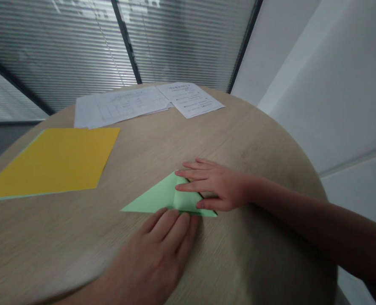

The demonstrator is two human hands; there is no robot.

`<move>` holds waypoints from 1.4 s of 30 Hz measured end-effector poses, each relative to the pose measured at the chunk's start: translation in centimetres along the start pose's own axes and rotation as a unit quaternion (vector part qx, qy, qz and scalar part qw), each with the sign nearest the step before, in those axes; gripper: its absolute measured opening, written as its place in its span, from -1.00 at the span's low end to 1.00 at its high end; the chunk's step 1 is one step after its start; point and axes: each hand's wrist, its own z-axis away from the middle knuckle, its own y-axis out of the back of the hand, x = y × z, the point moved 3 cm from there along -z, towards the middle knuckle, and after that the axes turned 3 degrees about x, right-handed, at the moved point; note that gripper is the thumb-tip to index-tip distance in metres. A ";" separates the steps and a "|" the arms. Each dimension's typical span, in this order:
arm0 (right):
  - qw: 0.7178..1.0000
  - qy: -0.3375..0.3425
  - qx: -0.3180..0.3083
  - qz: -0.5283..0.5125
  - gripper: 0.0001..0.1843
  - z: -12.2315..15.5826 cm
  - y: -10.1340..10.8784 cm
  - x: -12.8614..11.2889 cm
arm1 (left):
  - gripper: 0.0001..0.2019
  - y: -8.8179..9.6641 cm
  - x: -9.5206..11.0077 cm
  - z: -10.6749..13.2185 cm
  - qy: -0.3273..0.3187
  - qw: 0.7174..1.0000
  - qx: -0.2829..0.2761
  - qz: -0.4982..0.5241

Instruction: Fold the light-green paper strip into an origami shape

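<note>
A light green paper [156, 198], folded into a triangle, lies on the round wooden table [238, 140]. My right hand [218, 185] reaches in from the right and lies flat on the paper's right part, fingers stretched out and pressing a folded flap. My left hand [157, 250] comes from the bottom, fingers together and extended, its fingertips resting on the paper's near edge. Neither hand grips anything.
A stack of yellow sheets [54, 161] lies at the left of the table. Printed white papers [143, 103] are spread at the far edge. Behind them are window blinds [79, 46]; a white wall [334, 84] stands to the right.
</note>
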 end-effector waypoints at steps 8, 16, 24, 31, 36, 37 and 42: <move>1.000 0.005 0.016 0.003 -0.40 0.1 -0.2 -0.2 | -0.66 -1.0 -1.7 1.4 0.091 0.996 0.015 0.018; 0.999 -0.015 0.022 -0.026 -0.38 0.7 0.6 0.0 | -0.67 -1.2 -3.0 1.0 0.090 0.992 0.020 0.089; 1.000 -0.009 0.013 -0.010 -0.39 0.9 0.5 -0.2 | -0.71 -0.9 -3.1 0.8 0.076 0.993 0.038 0.085; 1.000 -0.011 0.009 0.000 -0.37 0.9 0.4 -0.4 | -0.65 -0.6 -3.0 0.7 0.067 0.993 0.051 0.086; 1.000 -0.027 0.003 0.011 -0.36 0.8 0.2 -0.7 | -0.64 -0.6 -3.1 0.6 0.073 0.993 0.047 0.083; 1.000 -0.029 0.001 0.013 -0.36 0.8 0.2 -0.7 | -0.64 -0.6 -3.1 0.6 0.074 0.993 0.045 0.082; 1.000 -0.025 -0.001 0.013 -0.36 0.8 0.3 -0.7 | -0.65 -0.8 -3.1 0.8 0.072 0.993 0.040 0.085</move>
